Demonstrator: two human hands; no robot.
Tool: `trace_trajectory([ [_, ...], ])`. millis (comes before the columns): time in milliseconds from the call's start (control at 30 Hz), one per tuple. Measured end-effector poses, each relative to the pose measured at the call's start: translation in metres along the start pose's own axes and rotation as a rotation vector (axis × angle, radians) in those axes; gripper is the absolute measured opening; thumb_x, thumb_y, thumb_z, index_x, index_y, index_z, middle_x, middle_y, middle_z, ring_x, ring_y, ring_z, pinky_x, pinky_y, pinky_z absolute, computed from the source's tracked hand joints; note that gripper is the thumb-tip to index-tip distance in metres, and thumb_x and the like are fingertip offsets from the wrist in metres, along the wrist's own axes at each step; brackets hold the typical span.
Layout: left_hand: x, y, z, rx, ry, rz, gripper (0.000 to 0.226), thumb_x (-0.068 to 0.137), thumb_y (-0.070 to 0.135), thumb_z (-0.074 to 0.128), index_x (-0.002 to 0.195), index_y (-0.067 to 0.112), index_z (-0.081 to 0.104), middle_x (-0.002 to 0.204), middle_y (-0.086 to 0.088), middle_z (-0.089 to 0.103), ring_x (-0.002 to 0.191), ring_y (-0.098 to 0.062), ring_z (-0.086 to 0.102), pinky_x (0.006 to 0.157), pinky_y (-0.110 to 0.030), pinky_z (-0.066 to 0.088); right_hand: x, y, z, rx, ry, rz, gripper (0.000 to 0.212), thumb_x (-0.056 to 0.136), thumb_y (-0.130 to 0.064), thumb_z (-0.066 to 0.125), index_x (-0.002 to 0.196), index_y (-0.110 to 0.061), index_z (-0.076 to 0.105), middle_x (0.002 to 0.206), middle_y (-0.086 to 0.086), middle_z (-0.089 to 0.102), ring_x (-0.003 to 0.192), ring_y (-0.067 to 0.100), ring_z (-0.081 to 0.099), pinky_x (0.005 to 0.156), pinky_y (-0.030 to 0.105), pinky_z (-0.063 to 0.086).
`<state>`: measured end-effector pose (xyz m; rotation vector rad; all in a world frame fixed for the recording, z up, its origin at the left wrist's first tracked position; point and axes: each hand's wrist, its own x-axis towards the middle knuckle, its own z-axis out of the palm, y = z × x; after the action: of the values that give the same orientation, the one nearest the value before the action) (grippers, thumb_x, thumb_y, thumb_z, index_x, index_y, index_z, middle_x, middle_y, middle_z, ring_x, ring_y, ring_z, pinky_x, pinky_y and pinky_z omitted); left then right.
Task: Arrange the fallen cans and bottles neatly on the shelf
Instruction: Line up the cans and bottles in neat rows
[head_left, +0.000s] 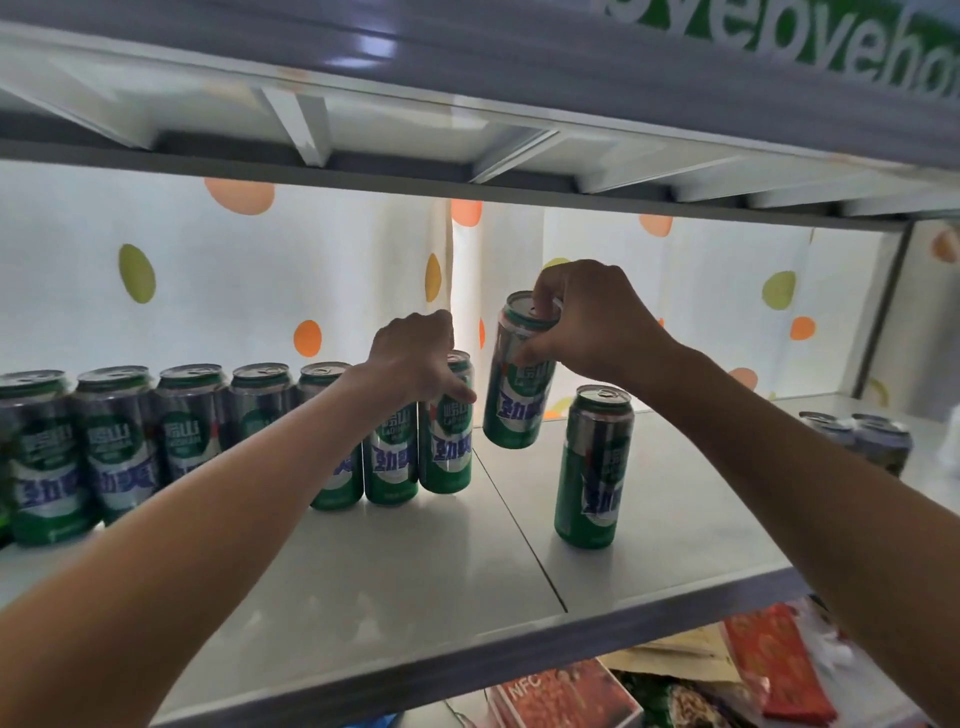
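One lone can (592, 467) stands right of row (156, 447); right grip (587, 322) pinches lifted can (519, 395); left grip (415, 358) clasps row-end can (448, 447).

**Shiny metal cans on a glossy pale shelf**

The cans (445, 431) are metal, their green printed sides glossy and the bare silver tops (260, 373) smooth and bright. The shelf (395, 566) is a smooth, pale board with a soft sheen that mirrors the light; its front edge looks like grey painted metal. At 12 o'clock the curtain (332, 270) is thin matt cloth with coloured dots. At 5 o'clock, below the shelf, lie glossy printed packets (769, 660) and a carton (566, 696) of coated paper.
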<state>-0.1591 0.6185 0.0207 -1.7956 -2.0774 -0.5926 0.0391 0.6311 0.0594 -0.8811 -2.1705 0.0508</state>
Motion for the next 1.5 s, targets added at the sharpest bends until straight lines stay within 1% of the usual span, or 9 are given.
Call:
trace_trajectory([
  [267, -0.006, -0.003, 0.012, -0.01, -0.065, 0.001, 0.063, 0.057, 0.052, 0.087, 0.094, 0.018, 0.048, 0.08, 0.003, 0.059, 0.076, -0.019, 0.057, 0.064, -0.032, 0.04, 0.018, 0.002, 0.014, 0.007, -0.099, 0.092, 0.047, 0.053, -0.025, 0.096, 0.082, -0.004, 0.066, 0.085, -0.001, 0.062, 0.086, 0.021, 0.06, 0.065, 0.026, 0.049],
  [500, -0.011, -0.008, 0.025, -0.001, -0.058, 0.019, 0.059, 0.073, 0.05, 0.077, 0.107, 0.016, 0.041, 0.096, -0.005, 0.063, 0.083, -0.022, 0.058, 0.066, -0.034, 0.046, 0.027, 0.006, 0.026, 0.009, -0.18, 0.098, 0.046, 0.054, -0.025, 0.096, 0.082, -0.004, 0.066, 0.078, -0.002, 0.062, 0.07, 0.011, 0.056, 0.052, 0.02, 0.039],
  [533, -0.014, -0.009, 0.027, -0.008, -0.041, 0.022, 0.059, 0.075, 0.05, 0.075, 0.11, 0.016, 0.042, 0.102, -0.006, 0.063, 0.09, -0.024, 0.058, 0.071, -0.035, 0.046, 0.027, 0.007, 0.028, 0.008, -0.188, 0.099, 0.046, 0.053, -0.025, 0.096, 0.081, -0.004, 0.066, 0.08, 0.0, 0.064, 0.068, 0.008, 0.055, 0.052, 0.02, 0.039],
  [600, -0.023, -0.01, 0.035, 0.005, 0.042, 0.043, 0.055, 0.082, 0.05, 0.068, 0.117, 0.016, 0.044, 0.12, -0.007, 0.06, 0.121, -0.027, 0.049, 0.1, -0.042, 0.041, 0.027, 0.007, 0.03, 0.009, -0.203, 0.102, 0.045, 0.053, -0.025, 0.096, 0.081, -0.004, 0.067, 0.082, 0.0, 0.065, 0.067, 0.008, 0.054, 0.053, 0.02, 0.041],
  [633, -0.029, -0.009, 0.04, 0.016, 0.114, 0.065, 0.049, 0.087, 0.048, 0.062, 0.121, 0.016, 0.046, 0.131, -0.006, 0.056, 0.136, -0.026, 0.037, 0.114, -0.045, 0.028, 0.027, 0.006, 0.031, 0.011, -0.21, 0.103, 0.044, 0.053, -0.024, 0.096, 0.08, -0.003, 0.067, 0.081, 0.0, 0.064, 0.068, 0.009, 0.054, 0.053, 0.02, 0.042],
  [700, -0.044, -0.004, 0.054, -0.001, 0.268, 0.1, 0.04, 0.098, 0.04, 0.048, 0.129, 0.016, 0.046, 0.146, -0.003, 0.044, 0.147, -0.022, 0.017, 0.121, -0.045, 0.007, 0.028, 0.004, 0.033, 0.006, -0.23, 0.104, 0.042, 0.054, -0.024, 0.095, 0.077, -0.005, 0.066, 0.079, 0.0, 0.064, 0.067, 0.009, 0.055, 0.052, 0.021, 0.041],
  [800, -0.061, 0.002, 0.077, -0.049, 0.405, 0.102, 0.038, 0.099, 0.023, 0.043, 0.136, 0.015, 0.044, 0.154, -0.007, 0.034, 0.148, -0.024, 0.012, 0.121, -0.044, 0.003, 0.031, 0.0, 0.038, -0.017, -0.26, 0.103, 0.041, 0.052, -0.025, 0.096, 0.069, -0.011, 0.061, 0.072, -0.003, 0.063, 0.066, 0.011, 0.057, 0.051, 0.022, 0.037],
  [1000, -0.07, 0.001, 0.099, -0.063, 0.508, 0.054, 0.048, 0.084, 0.012, 0.058, 0.131, 0.007, 0.05, 0.142, -0.015, 0.048, 0.133, -0.033, 0.042, 0.118, -0.049, 0.015, 0.035, 0.004, 0.047, -0.076, -0.295, 0.087, 0.041, 0.052, -0.029, 0.096, 0.072, -0.008, 0.067, 0.075, 0.0, 0.068, 0.07, 0.016, 0.061, 0.055, 0.024, 0.041],
  [1500, -0.074, 0.004, 0.099, -0.033, 0.446, 0.056, 0.059, 0.076, 0.013, 0.062, 0.133, 0.006, 0.046, 0.144, -0.017, 0.045, 0.133, -0.035, 0.041, 0.115, -0.055, 0.024, 0.049, 0.046, 0.07, 0.1, -0.45, 0.189, 0.035, 0.055, -0.016, 0.094, 0.07, -0.008, 0.064, 0.073, 0.007, 0.068, 0.069, 0.019, 0.065, 0.071, 0.035, 0.058],
])
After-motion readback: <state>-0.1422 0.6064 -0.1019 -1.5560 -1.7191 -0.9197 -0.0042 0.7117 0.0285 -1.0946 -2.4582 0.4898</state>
